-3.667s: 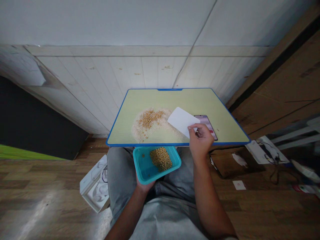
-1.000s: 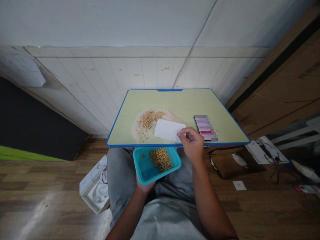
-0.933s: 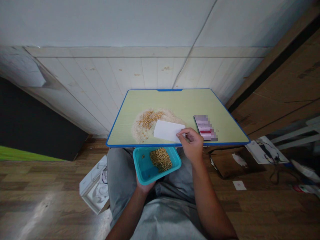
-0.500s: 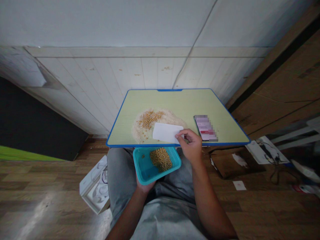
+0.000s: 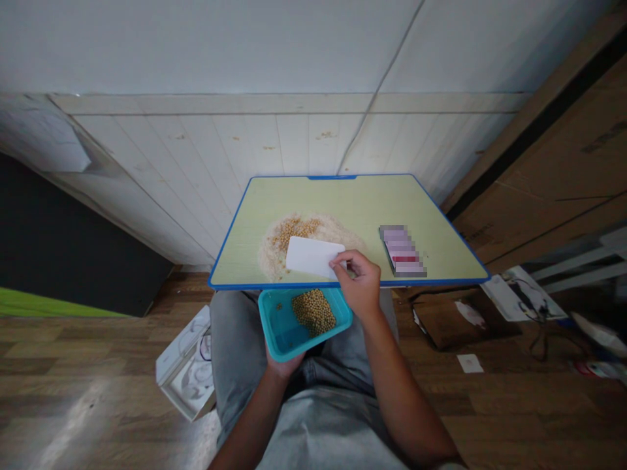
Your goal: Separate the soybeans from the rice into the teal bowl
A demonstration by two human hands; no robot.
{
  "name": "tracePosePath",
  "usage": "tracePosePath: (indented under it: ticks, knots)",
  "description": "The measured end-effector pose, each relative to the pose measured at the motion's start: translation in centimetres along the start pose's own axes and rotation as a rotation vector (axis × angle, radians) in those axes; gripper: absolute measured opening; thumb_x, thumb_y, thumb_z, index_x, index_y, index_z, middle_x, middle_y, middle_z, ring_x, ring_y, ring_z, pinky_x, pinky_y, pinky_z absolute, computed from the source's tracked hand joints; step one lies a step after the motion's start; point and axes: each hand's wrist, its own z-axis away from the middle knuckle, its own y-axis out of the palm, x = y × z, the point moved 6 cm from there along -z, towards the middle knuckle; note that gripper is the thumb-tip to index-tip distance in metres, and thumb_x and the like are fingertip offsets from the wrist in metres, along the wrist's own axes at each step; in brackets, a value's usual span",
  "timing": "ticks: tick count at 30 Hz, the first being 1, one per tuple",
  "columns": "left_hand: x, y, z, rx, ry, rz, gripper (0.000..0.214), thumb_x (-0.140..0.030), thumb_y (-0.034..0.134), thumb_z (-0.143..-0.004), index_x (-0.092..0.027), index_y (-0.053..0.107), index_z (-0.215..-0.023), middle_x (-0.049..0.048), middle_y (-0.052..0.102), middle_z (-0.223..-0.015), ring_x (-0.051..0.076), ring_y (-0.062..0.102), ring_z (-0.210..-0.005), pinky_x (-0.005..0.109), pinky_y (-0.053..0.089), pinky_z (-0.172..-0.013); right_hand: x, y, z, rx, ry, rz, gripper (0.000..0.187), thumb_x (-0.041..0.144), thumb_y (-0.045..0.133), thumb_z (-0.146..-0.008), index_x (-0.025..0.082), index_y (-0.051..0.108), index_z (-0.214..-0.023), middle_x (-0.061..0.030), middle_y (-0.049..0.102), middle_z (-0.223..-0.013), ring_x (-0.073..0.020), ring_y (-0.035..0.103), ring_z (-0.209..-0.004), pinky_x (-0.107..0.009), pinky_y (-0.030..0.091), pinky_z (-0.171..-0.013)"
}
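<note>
card [image 5: 313, 256]: one, white, flat, oblong, corners rounded; centre of frame, its long sides sloping slightly down to the right, lower right corner hidden. overlaps the near part of the grain in view; contact unclear.
tub [image 5: 279, 329]: one, turquoise, rectangular, open-topped; below centre, slightly askew.
beans [image 5: 313, 312]: round, tan, heaped in the tub's right half, a few apart at left; more scattered atop the grain.
grain [image 5: 336, 228]: fine, whitish, loosely spread, centre of frame.
</note>
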Motion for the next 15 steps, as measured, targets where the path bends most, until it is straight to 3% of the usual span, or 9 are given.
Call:
tracePosePath:
  ticks: [3, 9, 15]
  knots:
    - [-0.31, 0.06, 0.04, -0.030, 0.059, 0.007, 0.077, -0.067, 0.022, -0.120, -0.027, 0.069, -0.167, 0.0023, 0.058, -0.186, 0.032, 0.024, -0.187, 0.063, 0.029, -0.148, -0.08, 0.55, 0.06, 0.032, -0.002, 0.006, 0.011, 0.023, 0.073, -0.092, 0.026, 0.081, -0.085, -0.0003, 0.083, -0.082, -0.0193, 0.076, -0.078, -0.031, 0.060, -0.076]
    - [-0.43, 0.66, 0.33, -0.011, 0.045, 0.011, 0.079, -0.070, 0.020, -0.119, -0.030, 0.062, -0.174, 0.0040, 0.056, -0.187, 0.032, 0.024, -0.187, 0.062, 0.023, -0.150, -0.19, 0.47, 0.23, 0.058, 0.008, -0.004, 0.010, 0.023, 0.073, -0.089, 0.026, 0.081, -0.084, -0.0007, 0.084, -0.083, -0.0198, 0.077, -0.080, -0.032, 0.061, -0.077]
    - [-0.65, 0.31, 0.04, 0.048, 0.066, 0.039, 0.077, -0.065, 0.019, -0.122, -0.027, 0.065, -0.170, 0.0053, 0.061, -0.184, 0.031, 0.028, -0.185, 0.061, 0.028, -0.149, 0.21, 0.24, 0.42, 0.092, -0.001, -0.016, 0.011, 0.022, 0.073, -0.089, 0.027, 0.081, -0.084, -0.0009, 0.084, -0.082, -0.0195, 0.077, -0.077, -0.031, 0.061, -0.074]
